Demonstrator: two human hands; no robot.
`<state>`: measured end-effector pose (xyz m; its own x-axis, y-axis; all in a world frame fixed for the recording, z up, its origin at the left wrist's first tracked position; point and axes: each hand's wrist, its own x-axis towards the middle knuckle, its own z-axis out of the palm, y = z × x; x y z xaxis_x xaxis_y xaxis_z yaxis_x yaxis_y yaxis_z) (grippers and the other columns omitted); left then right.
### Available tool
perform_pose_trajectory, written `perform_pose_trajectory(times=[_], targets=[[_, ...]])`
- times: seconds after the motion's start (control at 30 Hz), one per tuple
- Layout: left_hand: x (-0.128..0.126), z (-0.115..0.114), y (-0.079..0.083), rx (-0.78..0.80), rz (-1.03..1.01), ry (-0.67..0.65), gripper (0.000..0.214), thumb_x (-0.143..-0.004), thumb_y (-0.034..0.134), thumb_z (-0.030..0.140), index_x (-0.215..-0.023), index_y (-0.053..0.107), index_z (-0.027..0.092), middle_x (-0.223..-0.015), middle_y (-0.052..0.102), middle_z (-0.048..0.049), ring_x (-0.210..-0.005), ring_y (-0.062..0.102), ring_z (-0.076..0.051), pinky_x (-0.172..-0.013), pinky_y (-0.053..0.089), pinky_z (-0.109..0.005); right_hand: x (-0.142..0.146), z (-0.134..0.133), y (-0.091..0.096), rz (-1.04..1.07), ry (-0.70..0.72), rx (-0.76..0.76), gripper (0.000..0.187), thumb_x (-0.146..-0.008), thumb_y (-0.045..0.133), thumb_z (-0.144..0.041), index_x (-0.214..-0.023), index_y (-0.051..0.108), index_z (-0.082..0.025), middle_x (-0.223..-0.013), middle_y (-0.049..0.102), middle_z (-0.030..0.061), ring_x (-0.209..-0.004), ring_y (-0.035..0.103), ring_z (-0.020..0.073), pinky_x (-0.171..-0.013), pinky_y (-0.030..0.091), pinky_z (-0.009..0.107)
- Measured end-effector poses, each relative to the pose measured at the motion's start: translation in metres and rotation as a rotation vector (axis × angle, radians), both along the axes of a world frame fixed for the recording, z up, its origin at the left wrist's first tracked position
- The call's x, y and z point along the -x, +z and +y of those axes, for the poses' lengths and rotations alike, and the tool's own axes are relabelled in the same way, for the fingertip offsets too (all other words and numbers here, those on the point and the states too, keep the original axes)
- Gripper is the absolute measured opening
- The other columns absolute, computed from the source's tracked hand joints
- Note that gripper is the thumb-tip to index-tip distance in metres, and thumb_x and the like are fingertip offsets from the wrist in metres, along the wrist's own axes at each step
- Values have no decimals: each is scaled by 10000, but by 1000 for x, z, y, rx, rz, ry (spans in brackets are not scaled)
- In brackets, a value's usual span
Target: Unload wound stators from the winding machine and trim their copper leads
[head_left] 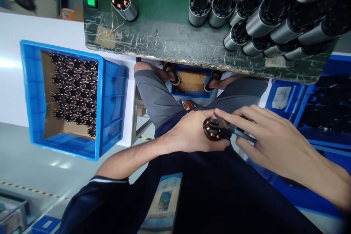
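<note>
Over my lap, my left hand [194, 129] is wrapped round a motor stator [212, 129] with a black frame and copper windings, its wound end facing up. A thin loose wire sticks up from it near my fingers. From the right, my right hand [271, 140] grips a small pair of wire cutters [242, 133] with grey handles. The metal head of the cutters reaches the edge of the stator; whether the jaws are closed on a wire is hidden. My right index fingertip lies close to my left hand.
Ahead is the green workbench [164, 40], with a wound stator in a metal sleeve [126, 5] trailing wires and rows of metal cylinders [199, 9]. On the left, a blue crate [113, 106] holds many wound stators [75, 91]. Blue bins [282, 98] stand right.
</note>
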<state>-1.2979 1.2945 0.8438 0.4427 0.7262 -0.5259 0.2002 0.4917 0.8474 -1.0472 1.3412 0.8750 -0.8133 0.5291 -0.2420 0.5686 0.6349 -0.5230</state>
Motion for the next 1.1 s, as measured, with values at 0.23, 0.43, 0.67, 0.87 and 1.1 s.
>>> perform_pose_trajectory(times=[0.23, 0.43, 0.67, 0.87, 1.1], targets=[[-4, -2, 0, -59, 11, -43, 253, -796, 844, 330, -835, 611, 238, -792, 705, 39, -731, 668, -148, -665, 478, -275, 9, -2, 5, 55, -39, 54, 716, -1030, 577, -133, -1726, 528, -297, -989, 717, 15, -799, 682, 194, -708, 499, 343], [2, 6, 14, -71, -58, 0, 301, -810, 856, 319, -850, 569, 237, -760, 648, 58, -676, 580, -119, -594, 411, -278, 13, 6, 14, 134, -40, 7, 670, -1029, 594, -126, -1681, 579, -279, -988, 705, 16, -792, 667, 180, -709, 496, 329], [4, 4, -2, 111, -157, -33, 325, -828, 875, 329, -850, 568, 227, -783, 642, 51, -676, 536, -108, -565, 376, -265, 13, 11, 8, 89, -2, 52, 670, -1032, 593, -126, -1679, 594, -301, -801, 619, -42, -638, 628, 150, -596, 441, 308], [0, -8, -32, 492, -625, 222, 316, -816, 959, 405, -871, 748, 176, -838, 687, -1, -787, 619, -127, -759, 516, -270, 18, 17, -10, 160, -127, 358, 697, -1007, 761, -289, -1680, 582, -291, -1352, 794, 89, -1061, 811, 247, -885, 641, 355], [0, -35, -41, 524, -737, 423, 770, -845, 776, 877, -1227, 769, 207, -1186, 785, -121, -1132, 750, -294, -1003, 600, -421, 36, 8, -21, 266, -376, 657, 339, -939, 888, -356, -1222, 730, -255, -786, 694, -56, -660, 639, 150, -694, 555, 281]])
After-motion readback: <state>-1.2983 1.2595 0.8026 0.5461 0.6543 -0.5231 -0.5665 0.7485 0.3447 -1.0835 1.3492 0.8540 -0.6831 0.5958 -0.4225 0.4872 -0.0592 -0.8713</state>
